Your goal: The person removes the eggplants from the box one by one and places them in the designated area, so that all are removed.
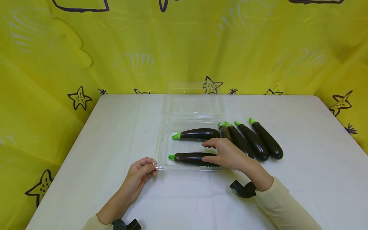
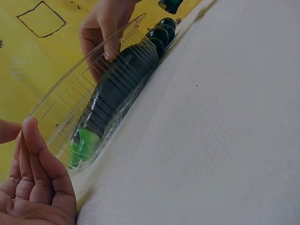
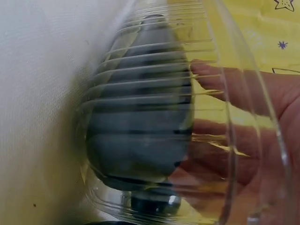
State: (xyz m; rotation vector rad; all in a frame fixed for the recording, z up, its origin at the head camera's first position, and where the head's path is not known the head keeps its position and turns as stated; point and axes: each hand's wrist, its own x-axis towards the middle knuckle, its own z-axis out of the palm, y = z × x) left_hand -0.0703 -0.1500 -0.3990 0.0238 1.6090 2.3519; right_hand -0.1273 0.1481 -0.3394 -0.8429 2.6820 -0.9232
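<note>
A clear plastic clamshell box [image 1: 187, 145] stands with its lid [image 1: 194, 102] folded back. Two dark eggplants with green stem ends lie crosswise in it, a far eggplant [image 1: 198, 133] and a near eggplant [image 1: 191, 157]. At the box's near left corner, my left hand [image 1: 141, 174] pinches the rim between thumb and fingers. My right hand [image 1: 227, 153] reaches in over the right wall, its thumb touching the near eggplant and its fingers extended above the gap between the two. Through the ribbed wall, the right wrist view shows the near eggplant's thick end [image 3: 140, 126] beside the fingers.
Several more eggplants [image 1: 254, 142] lie slanted side by side on the white table [image 1: 310, 159], just right of the box. Behind the table hangs a yellow cloth [image 1: 184, 41] with drawn sea figures. A black wrist mount [image 1: 243, 189] is strapped by the right sleeve.
</note>
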